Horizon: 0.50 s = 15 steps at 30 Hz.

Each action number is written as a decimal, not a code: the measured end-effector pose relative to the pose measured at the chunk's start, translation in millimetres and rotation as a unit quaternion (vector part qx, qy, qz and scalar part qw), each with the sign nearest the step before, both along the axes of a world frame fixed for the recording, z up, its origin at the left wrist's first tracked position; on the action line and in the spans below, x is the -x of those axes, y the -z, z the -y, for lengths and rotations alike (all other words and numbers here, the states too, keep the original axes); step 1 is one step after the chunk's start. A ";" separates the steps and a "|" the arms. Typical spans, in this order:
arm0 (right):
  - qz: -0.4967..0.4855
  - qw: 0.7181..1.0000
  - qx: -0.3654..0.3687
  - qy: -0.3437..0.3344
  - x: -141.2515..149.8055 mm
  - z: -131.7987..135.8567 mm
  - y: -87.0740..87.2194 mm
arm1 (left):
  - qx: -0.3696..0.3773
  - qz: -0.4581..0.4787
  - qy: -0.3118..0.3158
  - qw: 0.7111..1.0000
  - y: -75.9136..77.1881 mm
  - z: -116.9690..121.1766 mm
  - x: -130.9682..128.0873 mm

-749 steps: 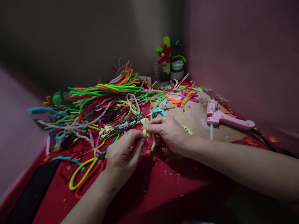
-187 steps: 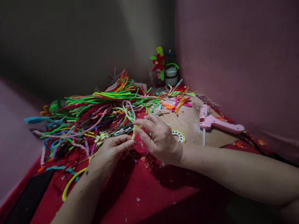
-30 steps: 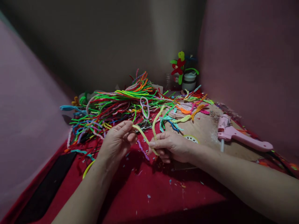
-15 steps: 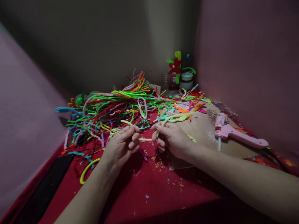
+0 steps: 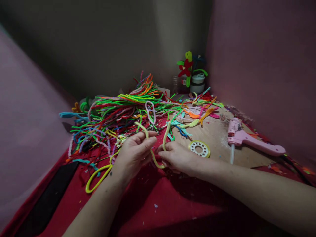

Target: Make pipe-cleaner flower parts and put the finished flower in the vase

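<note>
Inward from the table's (image 5: 153, 197) left edge, the left hand (image 5: 134, 148) and right hand (image 5: 176, 156) pinched a bent yellow pipe cleaner (image 5: 154, 159) between fingertips.

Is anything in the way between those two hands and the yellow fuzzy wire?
Nothing visible. The left hand and right hand both hold the yellow fuzzy wire directly, with part of it sagging between them. The colorful heap lies beyond them, and the pink glue gun is off to the right.
</note>
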State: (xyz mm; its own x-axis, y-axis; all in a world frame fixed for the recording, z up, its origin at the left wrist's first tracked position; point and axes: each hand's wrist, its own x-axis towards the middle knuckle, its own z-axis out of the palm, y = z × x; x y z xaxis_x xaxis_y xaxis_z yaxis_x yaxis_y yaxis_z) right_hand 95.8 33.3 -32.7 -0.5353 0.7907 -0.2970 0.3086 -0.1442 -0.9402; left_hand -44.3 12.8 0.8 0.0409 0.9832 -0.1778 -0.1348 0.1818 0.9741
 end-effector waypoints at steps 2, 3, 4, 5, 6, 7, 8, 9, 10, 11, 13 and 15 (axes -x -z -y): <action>0.060 0.997 -0.038 -0.039 0.1 2.3 -0.2 | 0.028 -0.030 0.052 0.998 3.7 1.7 -4.3; 0.081 0.994 -0.048 -0.052 0.0 3.1 -0.5 | 0.039 -0.038 0.071 0.996 5.5 2.4 -6.2; 0.088 0.993 -0.049 -0.063 -0.3 3.7 -0.7 | 0.045 -0.040 0.081 0.995 7.0 2.9 -7.6; 0.077 0.994 -0.039 -0.069 -0.7 3.8 -0.8 | 0.043 -0.038 0.075 0.996 8.0 3.0 -8.3; 0.043 0.996 -0.021 -0.069 -1.1 3.4 -0.7 | 0.031 -0.030 0.056 0.997 8.4 2.5 -8.2; -0.012 0.998 0.001 -0.062 -1.7 2.5 -0.5 | 0.014 -0.016 0.026 0.999 8.1 1.5 -7.2; -0.078 0.995 0.023 -0.049 -2.4 1.0 -0.1 | -0.006 0.003 -0.007 1.000 7.4 -0.2 -5.3; -0.147 0.988 0.041 -0.029 -3.2 -0.9 0.5 | -0.027 0.025 -0.037 0.999 6.4 -2.4 -2.6; -0.209 0.976 0.056 -0.006 -3.8 -3.0 1.1 | -0.046 0.046 -0.060 0.996 5.3 -4.9 0.5; -0.256 0.964 0.072 0.016 -4.3 -5.1 1.7 | -0.060 0.067 -0.076 0.993 4.3 -7.4 3.8; -0.307 0.944 0.111 0.048 -4.6 -8.3 2.7 | -0.075 0.099 -0.091 0.988 3.2 -11.4 9.1; -0.332 0.928 0.151 0.074 -3.8 -9.1 2.9 | -0.085 0.117 -0.100 0.984 2.8 -12.8 10.6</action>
